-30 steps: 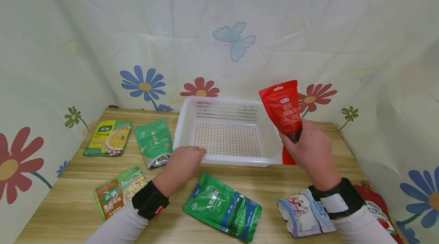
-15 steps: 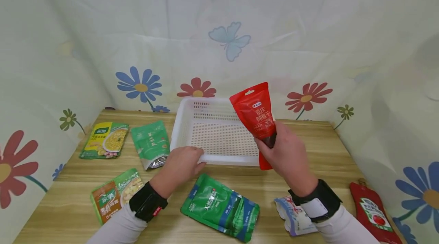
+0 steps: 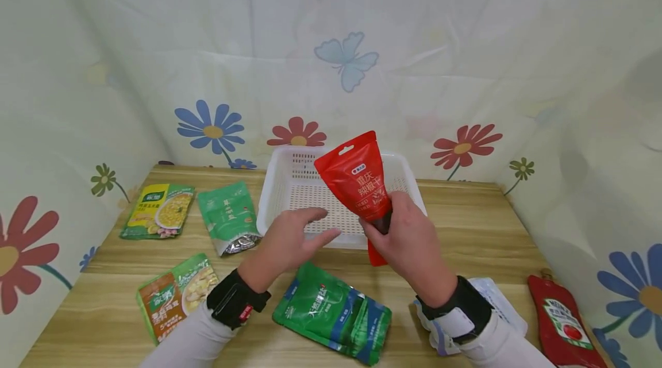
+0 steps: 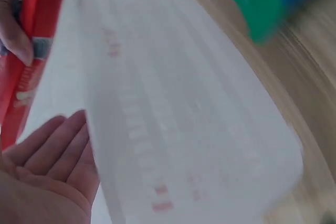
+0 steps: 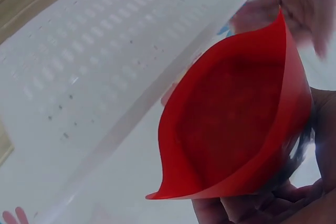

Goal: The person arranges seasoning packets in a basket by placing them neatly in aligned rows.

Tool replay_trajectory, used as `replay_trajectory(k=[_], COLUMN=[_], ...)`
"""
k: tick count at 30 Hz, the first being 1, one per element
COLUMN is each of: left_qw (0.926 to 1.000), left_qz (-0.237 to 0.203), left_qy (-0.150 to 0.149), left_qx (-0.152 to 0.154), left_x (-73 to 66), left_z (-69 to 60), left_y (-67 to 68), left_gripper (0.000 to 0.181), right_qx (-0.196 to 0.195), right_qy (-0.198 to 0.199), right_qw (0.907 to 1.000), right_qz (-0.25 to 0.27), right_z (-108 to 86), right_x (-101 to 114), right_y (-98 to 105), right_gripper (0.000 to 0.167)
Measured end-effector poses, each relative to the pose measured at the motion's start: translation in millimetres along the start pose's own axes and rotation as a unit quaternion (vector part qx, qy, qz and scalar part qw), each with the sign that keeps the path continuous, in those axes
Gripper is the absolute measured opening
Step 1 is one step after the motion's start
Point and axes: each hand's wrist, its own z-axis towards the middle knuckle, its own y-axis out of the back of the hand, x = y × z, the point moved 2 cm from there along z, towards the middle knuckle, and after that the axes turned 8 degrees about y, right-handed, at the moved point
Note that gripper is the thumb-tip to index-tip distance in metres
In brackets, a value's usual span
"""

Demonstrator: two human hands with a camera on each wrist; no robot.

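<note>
Left hand comes off the basket, fingers parted, now free beside the red pouch the right hand grips!

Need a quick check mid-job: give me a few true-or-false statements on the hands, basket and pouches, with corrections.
1. The right hand grips the red pouch. True.
2. The yellow-and-green pouch lies left of the white basket in the head view. True.
3. The left hand grips the rim of the white basket. False: its thumb and fingers are apart, gripping nothing.
4. The red pouch lies flat on the basket's floor. False: the right hand holds it up.
5. The dark-red spouted pouch lies left of the basket. False: it lies to the right.
</note>
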Motion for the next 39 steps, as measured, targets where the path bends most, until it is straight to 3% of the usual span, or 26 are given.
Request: replay_trajectory(k=[3, 7, 13, 16, 22, 29, 35, 39], left_qw=[0.9899, 0.9618, 0.9267, 0.9160, 0.9128, 0.9101, 0.9123, 0.9117], left_qz=[-0.141, -0.272, -0.370, -0.393, -0.398, -0.403, -0.402, -0.407], left_qy=[0.007, 0.027, 0.069, 0.079, 0.087, 0.083, 0.054, 0.021], left_qx=[-0.013, -0.010, -0.001, -0.004, -0.023, -0.046, -0.058, -0.052], left_x=[-9.5, -24.2, -39.9, -44.0, -48.9, -50.5, -48.5, -46.2], left_z=[3.1, 6.3, 8.7, 8.8, 8.1, 6.0, 4.7, 4.7], left_y=[-2.5, -7.3, -13.2, -14.9, -15.7, -14.1, -10.0, -5.2], left_gripper=[0.050, 0.048, 0.055, 0.055, 0.054, 0.053, 0.051, 0.054], right_qx=[-0.003, -0.008, -0.026, -0.037, -0.052, -0.042, -0.016, 0.006], right_qy=[0.004, 0.007, 0.017, 0.020, 0.020, 0.016, 0.020, 0.014], right_qw=[0.9999, 0.9997, 0.9993, 0.9989, 0.9983, 0.9986, 0.9941, 0.9828], right_qz=[0.011, 0.021, 0.023, 0.021, 0.015, 0.028, 0.105, 0.184], right_z=[-0.3, 0.1, -0.1, -1.1, -3.2, -4.3, -4.6, -4.4], right_x=[6, 12, 19, 22, 24, 26, 19, 6], right_y=[-3, -7, -11, -13, -13, -9, -1, 4], right_gripper=[0.064, 0.061, 0.059, 0.059, 0.060, 0.068, 0.072, 0.070])
